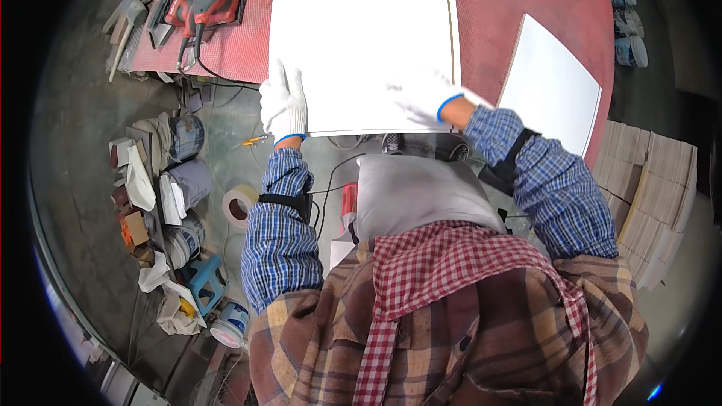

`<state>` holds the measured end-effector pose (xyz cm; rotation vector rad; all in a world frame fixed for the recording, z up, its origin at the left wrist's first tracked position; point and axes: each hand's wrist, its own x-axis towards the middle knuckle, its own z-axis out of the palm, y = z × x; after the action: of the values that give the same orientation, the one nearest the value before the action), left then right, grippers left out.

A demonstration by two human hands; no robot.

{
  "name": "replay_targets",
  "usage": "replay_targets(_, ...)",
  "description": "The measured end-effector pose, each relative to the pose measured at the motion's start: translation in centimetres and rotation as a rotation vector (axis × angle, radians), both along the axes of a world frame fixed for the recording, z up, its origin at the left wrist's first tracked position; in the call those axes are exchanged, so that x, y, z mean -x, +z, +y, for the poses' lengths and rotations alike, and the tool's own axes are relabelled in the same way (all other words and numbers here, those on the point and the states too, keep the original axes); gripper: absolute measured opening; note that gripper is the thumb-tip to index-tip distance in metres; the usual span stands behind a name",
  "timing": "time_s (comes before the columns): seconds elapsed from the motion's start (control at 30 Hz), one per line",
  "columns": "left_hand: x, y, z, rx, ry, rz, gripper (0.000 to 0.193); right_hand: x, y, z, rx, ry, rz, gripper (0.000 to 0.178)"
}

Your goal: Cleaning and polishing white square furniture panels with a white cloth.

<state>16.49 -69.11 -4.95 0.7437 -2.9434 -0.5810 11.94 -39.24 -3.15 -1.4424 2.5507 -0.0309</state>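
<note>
A large white panel lies on the red-covered table, with a narrow groove-like strip running along its right side. My left hand, in a white knitted glove, rests at the panel's lower left edge with its fingers stretched out and spread. Over the panel's lower right part is my right hand, gloved the same way. It is smeared by motion and pale against the white surface, so its fingers and anything under them cannot be made out.
Red-and-black sanders sit at the table's far left, their cables hanging down. A smaller white panel lies at the right. Cardboard stacks stand beyond it. Buckets, a tape roll and a blue stool are at the left.
</note>
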Motion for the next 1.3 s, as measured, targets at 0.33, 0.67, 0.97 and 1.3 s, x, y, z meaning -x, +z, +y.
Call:
replay_targets(0.33, -0.6, -0.5, -0.3, 0.006, 0.011, 0.019, 0.06, 0.7, 2.4, -1.5, -0.023, -0.265, -0.309, 0.039)
replay_targets(0.67, 0.4, 0.4, 1.0, -0.039, 0.004, 0.007, 0.059, 1.1, -4.2, 1.4, 0.473, -0.426, -0.607, 0.042)
replay_targets(0.97, -1.3, -0.2, -1.0, 0.001, 0.038, 0.007, 0.06, 4.6, 2.9, -2.7, 0.019, -0.514, -0.357, 0.041)
replay_targets(1.3, -0.8, 0.1, 0.8, -0.002, 0.061, -0.08, 0.059, -9.8, 1.1, -7.1, 0.249, -0.069, -0.834, 0.031)
